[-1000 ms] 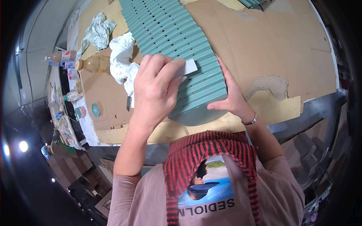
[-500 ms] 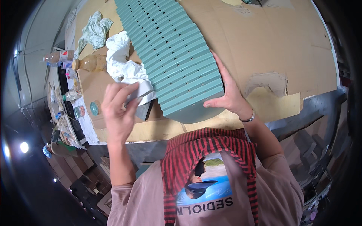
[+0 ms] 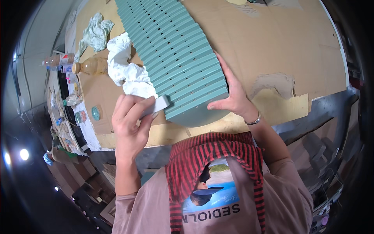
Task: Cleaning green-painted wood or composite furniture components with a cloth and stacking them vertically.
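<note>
A long green ribbed part (image 3: 181, 66), with rows of small dark holes and a smooth rounded near end, lies slanting across the table. My left hand (image 3: 130, 121) pinches a small white block (image 3: 157, 105) between thumb and fingers. The block's tip meets the part's left edge near its front end; whether it presses there I cannot tell. My right hand (image 3: 237, 99) grips the right side of the part, fingers along the edge and thumb on the smooth end. Just beyond my left hand lies a crumpled white cloth (image 3: 128, 68) beside the part.
A pale green crumpled cloth (image 3: 95, 33) lies at the far left. Near it are a plastic bottle of yellowish liquid (image 3: 91, 66) and a round green lid (image 3: 96, 113). Cardboard (image 3: 269, 46) covers the table on the right, torn near its front.
My left hand has moved right with the white block, bringing it to the ribbed part's left edge. My right hand keeps its hold on the part.
</note>
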`<state>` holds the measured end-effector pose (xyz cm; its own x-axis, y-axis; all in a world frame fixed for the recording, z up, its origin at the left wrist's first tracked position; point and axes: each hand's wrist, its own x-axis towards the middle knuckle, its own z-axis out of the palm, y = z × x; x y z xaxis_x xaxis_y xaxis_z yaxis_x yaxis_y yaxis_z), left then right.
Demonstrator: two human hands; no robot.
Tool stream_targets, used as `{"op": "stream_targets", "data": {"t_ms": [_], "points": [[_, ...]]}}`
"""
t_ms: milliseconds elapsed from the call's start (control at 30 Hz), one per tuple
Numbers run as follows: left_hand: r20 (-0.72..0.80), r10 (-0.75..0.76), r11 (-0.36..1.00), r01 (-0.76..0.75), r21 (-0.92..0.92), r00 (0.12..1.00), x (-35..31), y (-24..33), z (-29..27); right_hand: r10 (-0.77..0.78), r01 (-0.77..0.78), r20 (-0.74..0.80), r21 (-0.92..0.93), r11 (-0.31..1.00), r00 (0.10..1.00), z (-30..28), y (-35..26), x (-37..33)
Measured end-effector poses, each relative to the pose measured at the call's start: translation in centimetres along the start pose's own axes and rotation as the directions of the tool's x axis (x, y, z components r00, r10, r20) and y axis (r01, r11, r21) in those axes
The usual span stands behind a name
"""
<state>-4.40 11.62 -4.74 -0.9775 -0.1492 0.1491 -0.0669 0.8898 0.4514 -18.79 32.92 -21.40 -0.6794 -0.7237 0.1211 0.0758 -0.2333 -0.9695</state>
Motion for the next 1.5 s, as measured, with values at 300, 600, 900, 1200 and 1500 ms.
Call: {"op": "stream_targets", "data": {"t_ms": [300, 600, 900, 1200, 1500], "points": [[0.043, 0.059, 0.998, -0.057, -0.039, 0.997, 0.8, 0.7, 0.8, -0.037, 0.037, 0.0, -0.005, 0.999, 0.999, 0.0, 0.0, 0.0], [-0.164, -0.07, 0.996, 0.079, 0.046, 0.984, 5.7, -3.0, -0.4, -0.014, 0.014, 0.013, -0.02, 1.0, 1.0, 0.1, -0.2, 0.2], [-0.183, -0.079, 0.994, 0.092, 0.063, 0.98, 6.9, -6.0, -0.6, -0.006, 0.005, -0.005, -0.062, 0.998, 1.0, -0.2, 0.0, 0.0], [-0.134, 0.102, 0.991, -0.089, 0.099, 0.986, 10.2, -3.9, 1.8, -0.013, 0.013, 0.009, -0.064, 0.998, 1.0, -0.3, 0.0, 0.2], [-0.156, 0.235, 0.972, -0.236, 0.01, 0.959, 14.4, -1.9, 5.0, -0.031, 0.034, 0.03, -0.099, 0.995, 0.999, -0.2, -0.3, 0.2]]}}
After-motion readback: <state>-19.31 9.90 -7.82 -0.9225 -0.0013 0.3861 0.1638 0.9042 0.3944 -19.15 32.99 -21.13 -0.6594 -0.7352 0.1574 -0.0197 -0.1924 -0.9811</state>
